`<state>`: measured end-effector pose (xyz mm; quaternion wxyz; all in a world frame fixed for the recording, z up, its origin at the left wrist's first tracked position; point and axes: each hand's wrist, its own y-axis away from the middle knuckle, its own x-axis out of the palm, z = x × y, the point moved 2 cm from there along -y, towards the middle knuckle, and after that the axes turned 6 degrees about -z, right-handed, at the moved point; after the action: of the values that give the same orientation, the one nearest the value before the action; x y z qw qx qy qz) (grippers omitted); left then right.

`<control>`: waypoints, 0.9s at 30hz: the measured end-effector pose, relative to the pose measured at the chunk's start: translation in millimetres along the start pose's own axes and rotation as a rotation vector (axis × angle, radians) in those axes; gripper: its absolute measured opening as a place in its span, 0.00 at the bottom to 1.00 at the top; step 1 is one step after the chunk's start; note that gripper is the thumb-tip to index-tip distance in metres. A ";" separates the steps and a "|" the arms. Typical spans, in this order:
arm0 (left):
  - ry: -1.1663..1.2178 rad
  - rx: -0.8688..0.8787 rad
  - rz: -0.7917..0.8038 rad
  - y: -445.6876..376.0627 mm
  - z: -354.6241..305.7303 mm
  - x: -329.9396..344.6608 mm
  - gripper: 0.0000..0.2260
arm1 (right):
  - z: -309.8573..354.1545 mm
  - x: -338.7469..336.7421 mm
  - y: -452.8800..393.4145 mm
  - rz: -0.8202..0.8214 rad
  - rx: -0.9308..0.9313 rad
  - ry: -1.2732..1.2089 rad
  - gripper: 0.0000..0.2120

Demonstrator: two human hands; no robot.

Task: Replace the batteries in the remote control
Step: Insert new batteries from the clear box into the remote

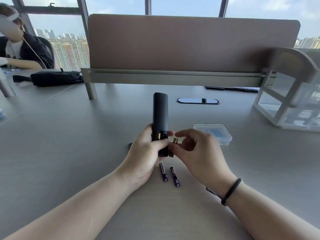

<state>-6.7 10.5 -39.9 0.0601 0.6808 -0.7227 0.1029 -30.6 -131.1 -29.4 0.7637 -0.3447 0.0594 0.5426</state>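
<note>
Head view: the lower end of the black remote control (160, 113) is covered by the left hand (147, 151), whose fingers are curled round it; its far end is tilted up and away over the grey table (69, 127). The battery compartment is seen open near the thumb, with a gold-tipped battery (158, 136) partly visible inside; how many cells are seated cannot be made out. A second gold-tipped battery (175, 141) is pinched by the right hand (199, 149) just beside the remote, most of its length hidden behind thumb and fingers. A dark shape (130, 145) is half hidden behind the left hand; what it is cannot be told. Two purple batteries (163, 172) are laid side by side on the table, below and between the hands. A clear plastic box (214, 134) is set near the right hand. A black bracelet (231, 190) is worn on the right wrist. Both forearms are cut off by the lower edge.
</note>
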 end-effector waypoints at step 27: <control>0.162 -0.120 -0.010 1.2 -4.8 -2.0 0.10 | 11.0 -0.9 7.5 0.118 -0.108 -0.237 0.11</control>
<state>-8.1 13.7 -35.7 0.1593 0.6689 -0.7171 0.1138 -40.6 -124.0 -24.2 0.7125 -0.3147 -0.0402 0.6258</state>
